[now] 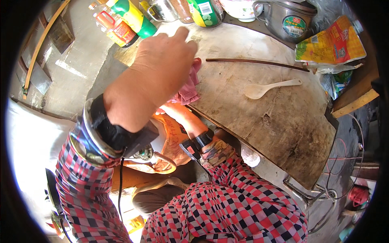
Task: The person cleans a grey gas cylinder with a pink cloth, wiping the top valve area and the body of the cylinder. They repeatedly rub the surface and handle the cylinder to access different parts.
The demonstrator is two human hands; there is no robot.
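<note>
My left hand (161,65) is raised over the near left part of the table, its fingers curled. A pink cloth (189,88) hangs out from under it, and a fingertip shows at the cloth's upper edge. Below the cloth, beside the table's edge, is my right hand (170,110), partly hidden behind my left forearm, so its grip does not show. Under it is an orange bag (174,145) bearing writing. On the worn sheet covering the table (243,118) lie a white spoon (267,88) and a single dark chopstick (258,62).
Along the back stand a sauce bottle with a red handle (117,27), a green bottle (205,13), a metal mug (162,12), a bowl (240,12) and a lidded steel pot (288,21). A spouted pouch (331,45) lies at right. Flat blades (39,76) sit behind a bamboo strip at left.
</note>
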